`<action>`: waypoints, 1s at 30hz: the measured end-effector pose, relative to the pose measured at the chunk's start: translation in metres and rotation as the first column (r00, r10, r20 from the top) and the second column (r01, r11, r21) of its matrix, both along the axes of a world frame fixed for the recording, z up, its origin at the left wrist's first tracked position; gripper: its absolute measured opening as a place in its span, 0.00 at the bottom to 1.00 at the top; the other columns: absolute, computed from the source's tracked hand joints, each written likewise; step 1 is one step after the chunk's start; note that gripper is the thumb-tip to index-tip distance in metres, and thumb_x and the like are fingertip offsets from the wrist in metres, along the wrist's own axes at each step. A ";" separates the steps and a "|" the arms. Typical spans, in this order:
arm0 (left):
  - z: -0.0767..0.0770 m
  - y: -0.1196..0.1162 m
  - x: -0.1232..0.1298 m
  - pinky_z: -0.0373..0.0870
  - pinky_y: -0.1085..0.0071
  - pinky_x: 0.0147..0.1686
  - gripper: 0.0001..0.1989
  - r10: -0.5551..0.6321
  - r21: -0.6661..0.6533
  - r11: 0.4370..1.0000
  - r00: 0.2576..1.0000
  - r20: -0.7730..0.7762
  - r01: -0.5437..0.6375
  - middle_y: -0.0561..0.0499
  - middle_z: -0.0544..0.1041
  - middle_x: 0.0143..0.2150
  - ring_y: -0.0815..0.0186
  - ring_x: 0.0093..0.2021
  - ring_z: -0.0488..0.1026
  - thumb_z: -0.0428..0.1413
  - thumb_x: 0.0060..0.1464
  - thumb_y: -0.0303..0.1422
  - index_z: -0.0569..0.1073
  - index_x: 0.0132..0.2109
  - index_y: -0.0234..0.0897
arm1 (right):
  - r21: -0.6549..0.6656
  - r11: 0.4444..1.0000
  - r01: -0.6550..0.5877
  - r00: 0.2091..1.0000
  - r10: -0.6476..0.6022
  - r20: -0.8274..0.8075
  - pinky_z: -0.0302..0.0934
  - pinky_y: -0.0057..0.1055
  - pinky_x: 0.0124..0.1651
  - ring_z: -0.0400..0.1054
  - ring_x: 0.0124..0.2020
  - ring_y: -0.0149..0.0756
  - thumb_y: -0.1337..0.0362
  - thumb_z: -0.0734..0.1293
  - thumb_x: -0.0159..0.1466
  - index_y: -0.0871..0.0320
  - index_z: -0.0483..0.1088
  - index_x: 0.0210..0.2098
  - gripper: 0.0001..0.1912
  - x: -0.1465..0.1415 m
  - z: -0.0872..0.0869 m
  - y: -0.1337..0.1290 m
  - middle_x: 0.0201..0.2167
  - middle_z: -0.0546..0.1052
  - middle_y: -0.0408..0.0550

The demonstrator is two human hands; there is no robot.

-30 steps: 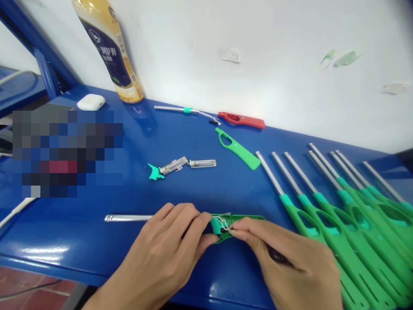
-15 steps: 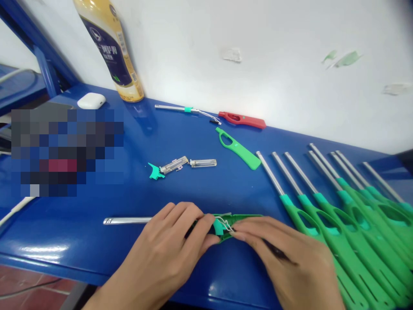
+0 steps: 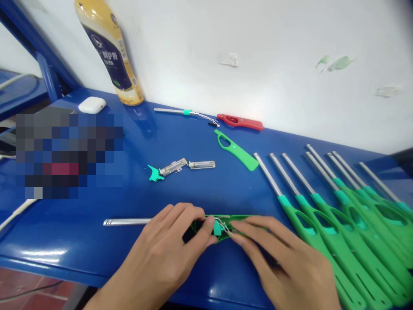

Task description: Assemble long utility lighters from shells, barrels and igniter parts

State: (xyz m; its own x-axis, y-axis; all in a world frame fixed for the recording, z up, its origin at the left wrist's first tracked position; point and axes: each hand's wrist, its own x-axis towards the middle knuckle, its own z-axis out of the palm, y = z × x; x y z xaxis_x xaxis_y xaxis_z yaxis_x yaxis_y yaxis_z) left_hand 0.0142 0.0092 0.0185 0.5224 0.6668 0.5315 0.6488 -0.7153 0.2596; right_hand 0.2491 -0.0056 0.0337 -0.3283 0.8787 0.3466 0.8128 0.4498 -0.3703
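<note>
My left hand (image 3: 172,243) is closed over an opened green gas lighter, its metal tube (image 3: 127,221) pointing left along the blue table. The thumb presses beside the teal trigger (image 3: 217,229) inside the green shell. Thin white wires (image 3: 223,223) loop out of the shell to the right of the trigger. My right hand (image 3: 287,249) pinches at those wires with thumb and index finger, over the shell's handle end. Its fingers and palm hide much of the handle.
Several assembled green lighters (image 3: 325,215) lie at the right. Behind my hands lie a loose teal trigger (image 3: 155,174), a clear fuel tank (image 3: 202,165), a green shell half (image 3: 238,151), a red handle (image 3: 240,122) and a wired tube (image 3: 171,111). A yellow bottle (image 3: 112,60) stands by the wall.
My right fingertips have shifted slightly at the wires, and more of the shell's inside shows. My left hand keeps its hold, its thumb moved a little.
</note>
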 end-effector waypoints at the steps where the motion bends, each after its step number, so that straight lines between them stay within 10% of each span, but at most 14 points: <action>1: 0.000 0.000 0.000 0.74 0.58 0.38 0.08 0.002 -0.001 1.000 1.000 0.000 -0.002 0.43 0.75 0.44 0.57 0.42 0.72 0.58 0.69 0.25 0.77 0.53 0.29 | 0.018 1.000 0.018 1.000 -0.019 0.005 0.71 0.21 0.29 0.82 0.36 0.28 0.60 0.63 0.77 0.48 0.79 0.51 0.12 -0.001 0.001 0.003 0.46 0.84 0.39; 16: 0.001 -0.001 0.000 0.76 0.58 0.34 0.07 -0.011 0.009 1.000 0.998 0.060 0.011 0.45 0.76 0.39 0.58 0.39 0.73 0.57 0.69 0.24 0.79 0.50 0.30 | 0.213 0.974 -0.072 0.995 0.054 0.089 0.68 0.28 0.31 0.83 0.32 0.31 0.69 0.59 0.78 0.54 0.77 0.45 0.15 -0.020 0.008 0.019 0.39 0.86 0.37; 30: 0.004 -0.004 -0.001 0.77 0.57 0.38 0.06 -0.019 -0.019 1.000 0.997 0.068 0.020 0.44 0.76 0.41 0.56 0.42 0.74 0.58 0.69 0.24 0.77 0.51 0.28 | 0.106 0.994 0.004 1.000 -0.006 0.011 0.53 0.28 0.23 0.73 0.19 0.26 0.63 0.59 0.79 0.54 0.71 0.44 0.10 -0.033 0.008 0.021 0.27 0.80 0.34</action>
State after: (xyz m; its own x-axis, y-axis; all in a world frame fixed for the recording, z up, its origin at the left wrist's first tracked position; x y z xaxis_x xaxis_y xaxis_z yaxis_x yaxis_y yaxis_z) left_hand 0.0128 0.0050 0.0221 0.4988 0.6673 0.5531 0.6150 -0.7221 0.3168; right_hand 0.2158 0.0152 0.0418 -0.3286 0.8387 0.4343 0.8191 0.4820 -0.3111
